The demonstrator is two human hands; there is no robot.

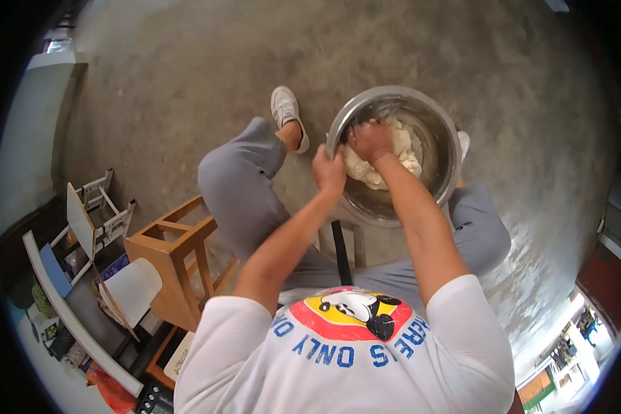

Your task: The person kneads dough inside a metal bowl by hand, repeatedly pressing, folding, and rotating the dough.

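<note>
A wide metal bowl (443, 131) sits between my knees, tilted a little. Inside it lies a lumpy, pale mass of dough (407, 148). My left hand (329, 170) is closed on the bowl's left rim, with the thumb side up against the metal. Pressed down onto the left part of the dough is my right hand (370, 140); its fingers are bent into the dough and partly hidden by it. Some dough residue sticks to the bowl's inner wall.
A wooden stool (179, 255) stands to the left of my leg, and a white folding chair (93, 217) beyond it. My white shoe (286, 110) rests on the concrete floor (207, 62). Shelving with assorted items (55, 324) lines the lower left.
</note>
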